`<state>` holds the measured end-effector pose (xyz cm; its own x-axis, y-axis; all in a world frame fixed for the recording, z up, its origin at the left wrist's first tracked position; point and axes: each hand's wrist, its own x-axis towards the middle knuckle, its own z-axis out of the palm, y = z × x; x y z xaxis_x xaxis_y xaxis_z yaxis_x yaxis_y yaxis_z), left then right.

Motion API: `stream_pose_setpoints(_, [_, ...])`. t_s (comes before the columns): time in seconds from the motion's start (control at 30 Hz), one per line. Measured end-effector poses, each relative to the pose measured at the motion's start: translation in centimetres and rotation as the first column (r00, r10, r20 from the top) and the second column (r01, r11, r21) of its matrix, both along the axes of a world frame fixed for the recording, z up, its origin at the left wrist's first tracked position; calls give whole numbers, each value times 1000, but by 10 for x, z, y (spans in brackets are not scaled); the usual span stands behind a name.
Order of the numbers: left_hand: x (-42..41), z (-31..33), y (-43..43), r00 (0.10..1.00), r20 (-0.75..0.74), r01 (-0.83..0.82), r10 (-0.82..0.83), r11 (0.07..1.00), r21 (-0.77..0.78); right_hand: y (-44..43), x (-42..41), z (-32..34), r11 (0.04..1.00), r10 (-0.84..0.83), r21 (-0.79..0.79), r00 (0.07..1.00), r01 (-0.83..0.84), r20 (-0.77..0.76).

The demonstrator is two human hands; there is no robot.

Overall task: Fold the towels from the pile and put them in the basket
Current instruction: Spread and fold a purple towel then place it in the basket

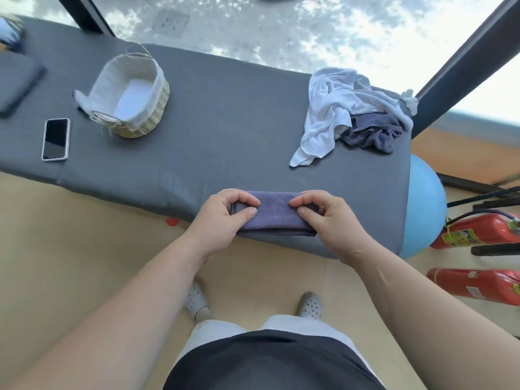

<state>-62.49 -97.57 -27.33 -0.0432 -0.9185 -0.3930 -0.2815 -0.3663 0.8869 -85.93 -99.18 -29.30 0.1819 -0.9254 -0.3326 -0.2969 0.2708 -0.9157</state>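
Padded grey bench (pixel 225 122): left hand (pixel 225 216), right hand (pixel 330 219) pinch folded towel (pixel 273 213).

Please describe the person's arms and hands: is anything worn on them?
Both arms are bare as far as the picture shows: no sleeve on the left arm or the right arm. The left hand and right hand wear no gloves, and no ring, watch or bracelet is visible. The nails look short and plain.

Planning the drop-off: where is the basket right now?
Head view: the basket stands on the grey bench, upper left, just right of the phone, across from the towel pile at the right end.
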Motion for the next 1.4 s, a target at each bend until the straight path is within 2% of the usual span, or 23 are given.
stream_pose_setpoints(0.17, [120, 12, -16, 998, -43, -41, 41, 999, 10, -24, 118, 22, 998, -26, 52, 996, 21, 84])
stream_pose_setpoints(0.3, [208, 31, -36, 1000, -10, 12, -12, 1000, -2, -41, 203, 38, 998, -54, 30, 995, 52, 83])
stream_pose_setpoints(0.43, [270, 43, -63, 1000, 5, -29, 29, 1000, -13, -64, 269, 46, 996, -84, 17, 993, 82, 88])
stream_pose_setpoints(0.6, [316, 37, -109, 997, 26, -66, 66, 998, -1, -106, 319, 39, 995, -97, 13, 995, 97, 15])
stream_pose_setpoints(0.87, [384, 21, -198, 981, 182, -72, 63, 997, 42, -204, 385, 16, 999, -5, 44, 1000, 5, -1])
stream_pose_setpoints(1.1, [442, 11, -259, 985, 162, -86, 66, 989, 118, -267, 441, 7, 997, 19, 80, 1000, -19, -11])
stream_pose_setpoints(1.27, [496, -13, -301, 991, 137, -15, -6, 988, 151, -295, 493, -11, 996, -63, 66, 997, 66, -46])
stream_pose_setpoints(1.4, [547, -32, -335, 985, 121, 110, -124, 986, 123, -310, 545, -30, 976, -179, 108, 978, 191, -109])
